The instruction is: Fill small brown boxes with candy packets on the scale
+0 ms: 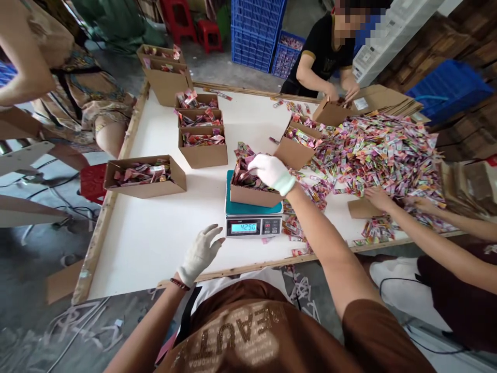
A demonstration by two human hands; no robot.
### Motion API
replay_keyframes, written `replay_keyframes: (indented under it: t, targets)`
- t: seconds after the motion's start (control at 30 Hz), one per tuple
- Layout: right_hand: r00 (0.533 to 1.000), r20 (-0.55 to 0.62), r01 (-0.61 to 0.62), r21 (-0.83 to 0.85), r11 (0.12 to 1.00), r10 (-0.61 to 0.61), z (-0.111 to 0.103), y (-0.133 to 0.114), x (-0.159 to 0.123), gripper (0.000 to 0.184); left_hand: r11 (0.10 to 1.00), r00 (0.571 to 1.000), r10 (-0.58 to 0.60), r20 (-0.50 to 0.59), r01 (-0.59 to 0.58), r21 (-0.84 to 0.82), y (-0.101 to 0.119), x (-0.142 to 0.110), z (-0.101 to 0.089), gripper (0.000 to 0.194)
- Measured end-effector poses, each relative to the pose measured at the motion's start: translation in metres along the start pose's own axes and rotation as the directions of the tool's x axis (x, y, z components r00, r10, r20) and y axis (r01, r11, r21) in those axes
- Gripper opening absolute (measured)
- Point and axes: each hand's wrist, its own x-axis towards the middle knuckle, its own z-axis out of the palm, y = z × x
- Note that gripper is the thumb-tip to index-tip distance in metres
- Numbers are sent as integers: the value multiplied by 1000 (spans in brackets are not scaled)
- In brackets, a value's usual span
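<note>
My right hand (272, 172), in a white glove, rests curled on the colourful sachets heaped in a small cardboard box (252, 196). That box stands on a teal-topped digital scale (252, 217) whose display shows digits. My left hand (200, 254), also gloved, hovers open with fingers spread just left of the scale, near the table's front edge. A large heap of loose sachets (380, 150) covers the right half of the white table (155, 233).
Several filled boxes: one at the left (144, 177), three in a row behind the scale (202, 141), another beside the heap (297, 145). A person opposite handles a box (330, 111). Another person's hands (378, 198) sort sachets at right. Blue crates (254, 31) stand behind.
</note>
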Motion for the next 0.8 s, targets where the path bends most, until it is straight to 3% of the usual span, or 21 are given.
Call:
replay_keyframes:
  t: [0.13,0.23,0.33,0.43,0.5,0.63,0.8]
  targets:
    - [953,-300,-25,54,998,40,-67,2,-58,14,998,998,-49,-26,47,-49,-24,-13,1,49]
    - [890,-440,-175,-79,981,123,-113,9,-113,14,990,995,-97,-24,94,-103,-40,-15,-3,49]
    - [835,-508,-369,-233,900,210,-137,24,-158,16,984,992,-122,-32,117,-136,-49,-4,-15,47]
    - [797,-527,-467,-230,854,294,-130,36,-173,51,984,990,-107,-87,93,-150,-46,24,-35,42]
    - [805,-497,-452,-163,877,323,-113,41,-163,51,989,987,-68,-146,47,-142,-34,49,-53,38]
    - [868,-332,-416,-78,906,369,-68,48,-119,42,991,963,-5,-269,-30,-128,12,95,-87,36]
    - [912,-127,-409,-275,870,389,-31,49,-70,54,986,942,74,-328,-117,-116,61,119,-97,34]
